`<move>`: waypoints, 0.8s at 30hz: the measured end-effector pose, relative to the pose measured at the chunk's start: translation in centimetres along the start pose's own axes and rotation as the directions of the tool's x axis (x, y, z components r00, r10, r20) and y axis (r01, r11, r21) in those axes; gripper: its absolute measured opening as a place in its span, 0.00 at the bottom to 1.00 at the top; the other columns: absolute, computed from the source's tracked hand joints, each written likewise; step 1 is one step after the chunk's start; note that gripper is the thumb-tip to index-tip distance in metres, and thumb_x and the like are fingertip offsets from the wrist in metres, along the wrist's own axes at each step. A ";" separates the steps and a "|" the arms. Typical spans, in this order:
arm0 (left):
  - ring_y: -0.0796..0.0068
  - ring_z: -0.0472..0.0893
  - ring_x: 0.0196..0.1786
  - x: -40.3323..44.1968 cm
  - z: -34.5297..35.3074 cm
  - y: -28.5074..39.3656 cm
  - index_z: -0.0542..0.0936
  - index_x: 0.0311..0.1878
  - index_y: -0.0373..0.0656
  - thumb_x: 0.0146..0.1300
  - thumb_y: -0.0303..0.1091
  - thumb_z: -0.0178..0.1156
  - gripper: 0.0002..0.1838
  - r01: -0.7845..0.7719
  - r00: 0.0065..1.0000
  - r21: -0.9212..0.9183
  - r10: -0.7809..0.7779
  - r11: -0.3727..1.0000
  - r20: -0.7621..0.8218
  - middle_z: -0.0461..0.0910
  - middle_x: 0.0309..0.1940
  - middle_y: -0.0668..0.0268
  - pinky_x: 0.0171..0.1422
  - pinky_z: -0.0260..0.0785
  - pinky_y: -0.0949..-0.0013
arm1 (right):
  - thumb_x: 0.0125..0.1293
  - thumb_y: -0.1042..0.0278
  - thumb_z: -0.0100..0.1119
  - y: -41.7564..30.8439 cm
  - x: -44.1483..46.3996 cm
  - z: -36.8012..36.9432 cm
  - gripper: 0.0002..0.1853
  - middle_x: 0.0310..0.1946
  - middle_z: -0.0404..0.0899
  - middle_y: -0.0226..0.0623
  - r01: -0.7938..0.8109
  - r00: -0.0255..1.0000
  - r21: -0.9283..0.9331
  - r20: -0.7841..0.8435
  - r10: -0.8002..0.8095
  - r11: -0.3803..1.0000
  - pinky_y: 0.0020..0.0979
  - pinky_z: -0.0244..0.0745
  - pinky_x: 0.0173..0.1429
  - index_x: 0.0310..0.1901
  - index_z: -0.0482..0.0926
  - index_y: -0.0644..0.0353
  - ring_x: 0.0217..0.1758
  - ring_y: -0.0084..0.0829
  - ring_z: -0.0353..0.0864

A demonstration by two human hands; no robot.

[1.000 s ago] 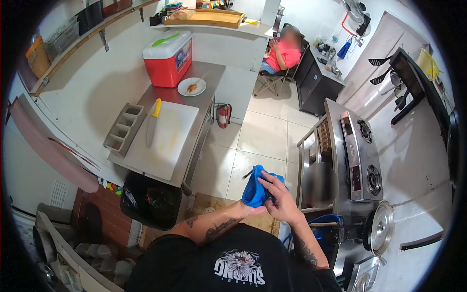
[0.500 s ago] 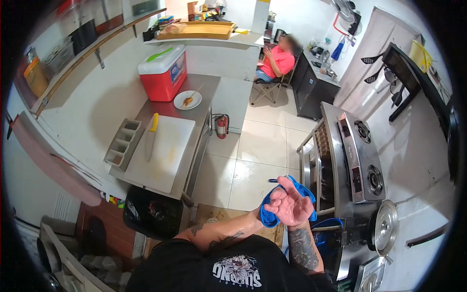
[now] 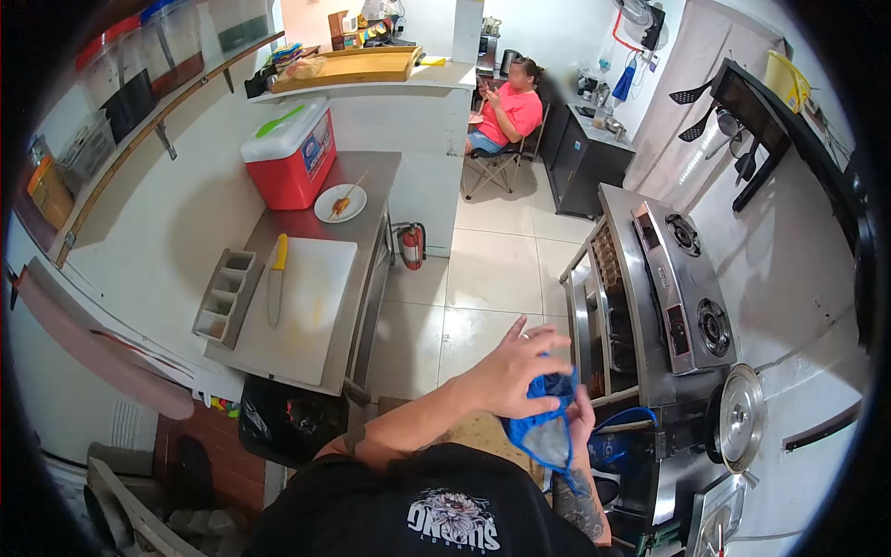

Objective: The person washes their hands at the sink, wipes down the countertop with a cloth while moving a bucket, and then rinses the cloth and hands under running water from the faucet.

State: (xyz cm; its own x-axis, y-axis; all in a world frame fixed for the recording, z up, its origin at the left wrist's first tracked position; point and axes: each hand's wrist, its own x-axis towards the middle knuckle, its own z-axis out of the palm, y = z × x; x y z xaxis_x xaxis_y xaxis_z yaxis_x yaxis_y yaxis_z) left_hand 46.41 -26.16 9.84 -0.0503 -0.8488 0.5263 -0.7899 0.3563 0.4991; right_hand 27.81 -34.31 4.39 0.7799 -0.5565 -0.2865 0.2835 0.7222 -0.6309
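Observation:
In front of my shirt, my left hand is turned back-up, its fingers spread and arched over a blue cloth. The thumb lies against the cloth. Below and to the right, my right hand grips the cloth from underneath; most of its palm and fingers are hidden behind it. The lower part of the cloth hangs over my tattooed right forearm and shows a pale grey patch.
On the left counter are a white cutting board, a yellow-handled knife, a divided container, a plate and a red cooler. A gas stove stands right. A seated person is beyond.
My left hand has come from under the cloth to its upper side, back up with fingers spread. My right hand, palm up before, is now mostly behind the cloth. The view has shifted slightly.

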 end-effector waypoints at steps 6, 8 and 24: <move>0.41 0.58 0.74 -5.4 2.5 -0.3 0.67 0.71 0.51 0.49 0.49 0.74 0.45 0.121 0.964 -0.012 -0.120 0.993 -0.236 0.56 0.72 0.48 0.74 0.52 0.38 | 0.70 0.66 0.50 2.0 3.1 2.3 0.22 0.57 0.76 0.40 -0.046 0.999 -0.200 0.009 0.049 0.979 0.35 0.73 0.63 0.64 0.69 0.64 0.59 0.33 0.77; 0.42 0.66 0.69 -8.7 1.2 -0.5 0.65 0.73 0.54 0.52 0.42 0.72 0.44 0.221 0.925 0.072 -0.186 0.973 -0.331 0.60 0.70 0.50 0.70 0.63 0.47 | 0.72 0.67 0.51 3.0 3.3 5.5 0.21 0.57 0.76 0.40 -0.112 0.980 -0.370 0.110 0.163 0.922 0.33 0.72 0.62 0.64 0.69 0.63 0.59 0.32 0.77; 0.79 0.72 0.33 -45.3 5.8 22.1 0.76 0.39 0.41 0.66 0.27 0.49 0.05 0.733 -0.661 -0.579 0.169 0.357 -0.731 0.75 0.29 0.69 0.40 0.70 0.69 | 0.69 0.69 0.62 14.2 10.9 4.9 0.10 0.36 0.85 0.38 0.513 0.448 -0.846 0.409 0.795 0.146 0.28 0.75 0.52 0.44 0.82 0.69 0.43 0.27 0.82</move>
State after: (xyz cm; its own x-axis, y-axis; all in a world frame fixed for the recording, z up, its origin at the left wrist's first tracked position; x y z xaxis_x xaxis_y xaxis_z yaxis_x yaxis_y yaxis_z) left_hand 27.67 17.90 -6.91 0.3463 0.9068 0.2404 0.0346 -0.2685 0.9627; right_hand 43.08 -28.11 -4.19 0.8027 0.4933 -0.3351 -0.0304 -0.5273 -0.8491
